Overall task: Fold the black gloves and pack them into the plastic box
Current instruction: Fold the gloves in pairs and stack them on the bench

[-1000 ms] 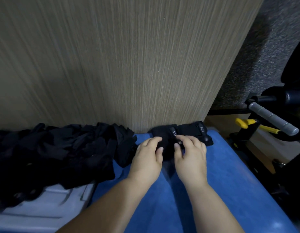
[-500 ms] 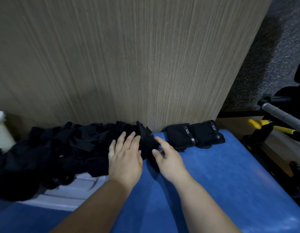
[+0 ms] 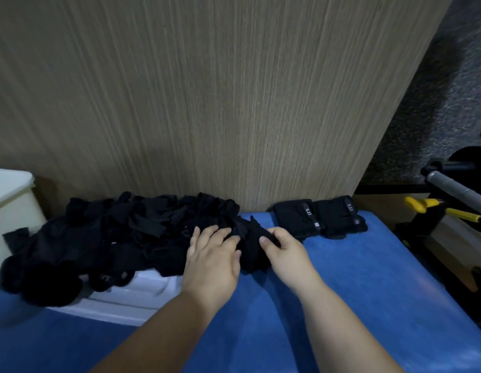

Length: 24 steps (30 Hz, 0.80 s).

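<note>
A big heap of loose black gloves (image 3: 107, 238) lies along the wooden wall, partly over a white plastic lid (image 3: 131, 297). At the heap's right end one loose black glove (image 3: 251, 249) sits between my hands. My right hand (image 3: 283, 250) pinches its right edge. My left hand (image 3: 212, 254) lies on its left side with fingers spread; whether it grips is unclear. Two folded black gloves (image 3: 318, 218) with white lettering lie side by side at the back right of the blue surface (image 3: 355, 292).
A cream plastic box (image 3: 10, 208) stands at the far left edge. The wooden panel (image 3: 207, 103) closes off the back. Past the blue surface's right edge are a grey bar (image 3: 460, 191), a yellow-handled tool (image 3: 433, 207) and dark equipment.
My hands left the folded gloves at the right, moved left to the heap, and now my right hand pinches a loose glove. The view shifted left, bringing the cream box into sight.
</note>
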### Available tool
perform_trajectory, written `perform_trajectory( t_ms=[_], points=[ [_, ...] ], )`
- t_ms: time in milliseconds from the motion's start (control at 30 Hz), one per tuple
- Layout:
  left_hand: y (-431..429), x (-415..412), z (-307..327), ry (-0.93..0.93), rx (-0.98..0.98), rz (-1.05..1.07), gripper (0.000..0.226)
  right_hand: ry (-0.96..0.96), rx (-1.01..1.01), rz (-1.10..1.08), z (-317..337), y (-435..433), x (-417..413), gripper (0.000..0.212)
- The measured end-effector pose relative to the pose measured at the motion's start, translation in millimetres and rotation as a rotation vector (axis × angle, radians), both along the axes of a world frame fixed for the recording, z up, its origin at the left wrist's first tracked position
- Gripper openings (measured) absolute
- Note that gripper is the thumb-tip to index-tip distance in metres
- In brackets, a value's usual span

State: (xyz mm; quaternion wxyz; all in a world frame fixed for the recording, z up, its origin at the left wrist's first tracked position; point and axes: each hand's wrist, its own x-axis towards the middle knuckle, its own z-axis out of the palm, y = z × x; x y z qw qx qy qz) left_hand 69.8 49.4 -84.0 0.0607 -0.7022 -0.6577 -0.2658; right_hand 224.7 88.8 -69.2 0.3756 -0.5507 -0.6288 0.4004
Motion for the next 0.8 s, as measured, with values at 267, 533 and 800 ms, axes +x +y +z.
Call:
perform_trajectory(
  t_ms=[267, 533, 800],
  points=[
    [-24.4, 26.3, 0.8, -0.160, 0.104, -0.107, 0.030, 0.225, -0.155, -0.029, 6.0, -12.0, 29.8, 0.008],
    [-41.6, 54.2, 0.4, -0.603, -0.260, -0.175, 0.036, 0.391, -0.246, 0.048, 13.2, -31.7, 57.9, 0.015],
    [-48.7, 77.2, -7.5, -0.801, -0.281, -0.256, 0.038, 0.291, -0.208, 0.108, 12.1, -46.9, 80.3, 0.038]
  ],
)
